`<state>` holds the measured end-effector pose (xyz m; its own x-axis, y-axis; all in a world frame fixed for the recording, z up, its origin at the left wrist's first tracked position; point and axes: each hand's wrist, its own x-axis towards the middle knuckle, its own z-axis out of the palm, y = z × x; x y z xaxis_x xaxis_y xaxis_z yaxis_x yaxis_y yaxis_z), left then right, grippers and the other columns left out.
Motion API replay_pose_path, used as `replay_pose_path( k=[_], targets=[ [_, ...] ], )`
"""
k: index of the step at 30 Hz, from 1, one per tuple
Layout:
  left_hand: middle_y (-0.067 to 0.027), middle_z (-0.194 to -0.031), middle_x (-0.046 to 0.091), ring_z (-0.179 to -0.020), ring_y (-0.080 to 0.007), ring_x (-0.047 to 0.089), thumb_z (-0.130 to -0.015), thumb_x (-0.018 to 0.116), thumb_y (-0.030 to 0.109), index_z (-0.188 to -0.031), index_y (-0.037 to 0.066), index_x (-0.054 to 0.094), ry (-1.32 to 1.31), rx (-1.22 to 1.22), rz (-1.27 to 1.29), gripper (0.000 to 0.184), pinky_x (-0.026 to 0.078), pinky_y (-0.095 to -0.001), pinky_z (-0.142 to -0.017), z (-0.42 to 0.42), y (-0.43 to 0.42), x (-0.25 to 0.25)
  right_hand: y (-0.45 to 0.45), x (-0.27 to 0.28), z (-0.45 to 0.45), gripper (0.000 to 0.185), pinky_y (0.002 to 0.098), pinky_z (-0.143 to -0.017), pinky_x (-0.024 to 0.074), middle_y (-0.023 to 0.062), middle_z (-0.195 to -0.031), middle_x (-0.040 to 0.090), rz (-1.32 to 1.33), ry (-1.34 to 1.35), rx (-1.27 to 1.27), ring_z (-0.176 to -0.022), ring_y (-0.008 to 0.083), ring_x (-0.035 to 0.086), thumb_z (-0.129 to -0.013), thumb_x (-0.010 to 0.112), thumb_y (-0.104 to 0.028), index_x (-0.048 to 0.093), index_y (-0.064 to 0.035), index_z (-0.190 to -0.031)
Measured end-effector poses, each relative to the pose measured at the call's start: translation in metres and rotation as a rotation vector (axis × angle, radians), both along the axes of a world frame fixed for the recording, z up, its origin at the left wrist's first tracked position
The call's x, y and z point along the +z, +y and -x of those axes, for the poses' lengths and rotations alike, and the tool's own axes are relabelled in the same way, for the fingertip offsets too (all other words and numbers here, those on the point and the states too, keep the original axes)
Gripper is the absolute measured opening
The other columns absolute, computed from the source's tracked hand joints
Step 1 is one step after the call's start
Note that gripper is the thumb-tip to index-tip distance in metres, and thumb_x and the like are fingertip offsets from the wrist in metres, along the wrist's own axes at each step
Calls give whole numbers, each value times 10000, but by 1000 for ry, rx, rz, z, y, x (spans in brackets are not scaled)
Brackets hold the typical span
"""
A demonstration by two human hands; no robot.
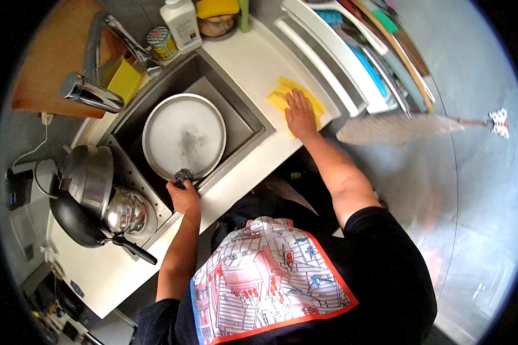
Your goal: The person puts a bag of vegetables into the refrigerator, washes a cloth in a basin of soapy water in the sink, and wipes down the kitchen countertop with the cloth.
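Note:
My left hand (pixel 185 199) is closed around a dark steel wool scrubber (pixel 183 176) at the near rim of a round metal pan (pixel 166 118). Cloudy, sudsy water with a dark greyish patch fills the pan, which sits inside the sink (pixel 248 123). Off to the right, my right hand (pixel 301 115) lies flat on a crumpled yellow cloth (pixel 279 99) spread on the pale countertop (pixel 239 54). Its fingers are stretched out over the cloth.
A chrome faucet (pixel 92 92) reaches toward the sink from the left. Beside the sink stand a metal pot (pixel 89 172) and a black frying pan (pixel 75 215) with its handle jutting out. A white bottle (pixel 181 26) is behind; a utensil rack (pixel 328 57) stands right.

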<state>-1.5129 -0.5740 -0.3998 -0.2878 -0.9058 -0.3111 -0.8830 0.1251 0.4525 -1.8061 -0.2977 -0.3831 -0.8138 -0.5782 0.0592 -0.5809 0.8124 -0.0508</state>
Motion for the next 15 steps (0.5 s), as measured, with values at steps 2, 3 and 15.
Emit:
replay_pose_path(
  k=[2, 3, 15],
  targets=[
    [-153, -1027, 625, -852, -368, 617, -784, 576, 269, -1081, 84, 493, 15, -10, 3, 360, 475, -454, -743, -2, 1, 2, -9, -7, 20, 481, 449, -1112, 210, 125, -1455, 331, -15, 69, 13, -1363, 284, 274, -900, 485, -227, 418, -66, -1348],
    [-152, -1022, 624, -851, -369, 617, -785, 583, 259, -1079, 83, 493, -1, -3, 23, 354, 478, -454, -731, -4, 3, -3, -12, -7, 31, 477, 442, -1106, 223, 145, -1439, 351, -22, 109, 52, -1346, 291, 303, -898, 490, -231, 429, -48, -1334],
    [-166, -984, 625, -864, -387, 609, -779, 584, 231, -1046, 77, 511, 38, 44, 87, 316, 485, -466, -741, -2, 2, 1, -97, -15, 149, 299, 430, -918, 420, 150, -1165, 567, 93, 237, 265, -1085, 326, 518, -845, 546, -143, 589, -19, -1113]
  ],
)
